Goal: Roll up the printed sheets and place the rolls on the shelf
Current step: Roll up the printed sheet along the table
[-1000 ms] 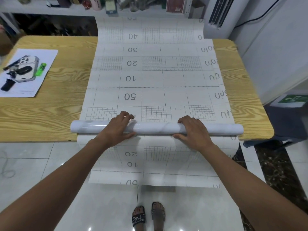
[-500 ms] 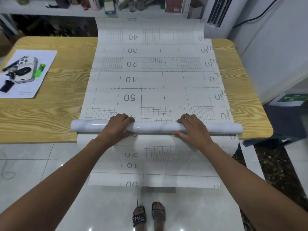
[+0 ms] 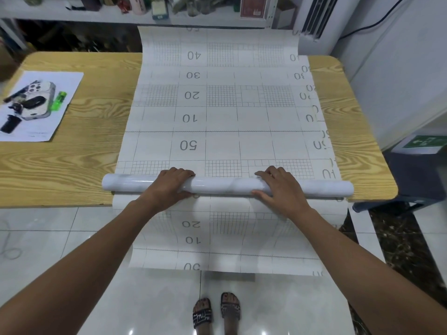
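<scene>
1. Both grips were curled over the roll [image 3: 227, 186]. The left grip [image 3: 169, 187] and the right grip [image 3: 281, 189] each had fingers draped over its top and a thumb tucked against its near side, the two spread either side of the roll's middle.
2. The step in hand looked like the rolling itself. The roll lay crosswise at the counter's [image 3: 72, 165] near edge, and most of the printed sheet [image 3: 222, 112] was unrolled beyond it, so the task seemed to be at an early stage.
3. The next move probably called for both grips to push away together at an even pace, towards the counter's far edge. Uneven pressure would likely let one end creep ahead and cone the roll. The shelf [image 3: 72, 13] stood past that far edge, with no roll visible on it.
4. The printed sheet covered the counter's middle from near edge to far edge, lifting off at the far edge towards the shelf. More sheet hung over the near edge towards the floor [image 3: 48, 238]. Whether that was the same sheet could not be told.
5. The roll was a slim, glossy tube, pale with faint marbling, and wider than the sheet by a little at each end.
6. The sheet's upper face was matte white, printed with grey grid patches and upside-down numbers.
</scene>
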Action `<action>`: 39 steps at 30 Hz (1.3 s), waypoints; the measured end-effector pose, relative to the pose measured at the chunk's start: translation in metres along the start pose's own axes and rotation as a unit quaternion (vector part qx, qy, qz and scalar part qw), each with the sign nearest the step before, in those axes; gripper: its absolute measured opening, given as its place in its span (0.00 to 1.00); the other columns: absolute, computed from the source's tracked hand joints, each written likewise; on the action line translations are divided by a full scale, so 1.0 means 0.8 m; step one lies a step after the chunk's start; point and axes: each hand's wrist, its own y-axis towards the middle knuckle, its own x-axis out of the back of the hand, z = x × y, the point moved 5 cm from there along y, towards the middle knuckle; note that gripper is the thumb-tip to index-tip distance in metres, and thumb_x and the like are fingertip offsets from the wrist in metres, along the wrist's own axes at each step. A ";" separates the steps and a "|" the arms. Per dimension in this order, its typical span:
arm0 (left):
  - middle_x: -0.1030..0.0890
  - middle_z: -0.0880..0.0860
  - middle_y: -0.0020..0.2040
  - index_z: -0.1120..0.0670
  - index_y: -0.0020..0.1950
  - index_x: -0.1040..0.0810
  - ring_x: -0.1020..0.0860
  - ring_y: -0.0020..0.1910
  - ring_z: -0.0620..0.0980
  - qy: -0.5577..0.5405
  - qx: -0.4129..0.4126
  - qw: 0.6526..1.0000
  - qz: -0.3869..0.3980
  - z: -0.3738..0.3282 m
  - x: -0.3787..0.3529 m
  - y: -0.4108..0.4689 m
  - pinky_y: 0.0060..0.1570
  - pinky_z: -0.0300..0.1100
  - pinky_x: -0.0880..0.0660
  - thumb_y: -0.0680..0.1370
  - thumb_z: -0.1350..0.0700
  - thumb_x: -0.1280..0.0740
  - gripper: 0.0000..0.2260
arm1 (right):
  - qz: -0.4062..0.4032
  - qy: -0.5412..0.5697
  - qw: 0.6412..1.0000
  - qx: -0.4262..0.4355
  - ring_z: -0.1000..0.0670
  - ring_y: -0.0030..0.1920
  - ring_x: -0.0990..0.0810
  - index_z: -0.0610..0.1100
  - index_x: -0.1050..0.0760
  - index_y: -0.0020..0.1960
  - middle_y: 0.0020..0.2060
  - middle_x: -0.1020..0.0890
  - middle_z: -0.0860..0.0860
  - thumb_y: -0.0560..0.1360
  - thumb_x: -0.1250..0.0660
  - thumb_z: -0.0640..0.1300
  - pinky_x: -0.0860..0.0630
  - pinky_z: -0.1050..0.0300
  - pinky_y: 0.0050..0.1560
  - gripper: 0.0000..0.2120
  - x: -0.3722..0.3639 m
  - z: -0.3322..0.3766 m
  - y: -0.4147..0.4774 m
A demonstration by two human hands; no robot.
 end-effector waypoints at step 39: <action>0.29 0.60 0.51 0.61 0.60 0.26 0.34 0.49 0.55 -0.039 -0.002 0.999 -0.026 -0.014 0.017 -0.018 0.51 0.45 0.36 0.75 0.57 0.34 0.15 | -0.027 0.016 0.999 0.023 0.44 0.47 0.24 0.45 0.28 0.61 0.52 0.22 0.48 0.68 0.29 0.58 0.28 0.49 0.48 0.27 0.000 0.009 -0.013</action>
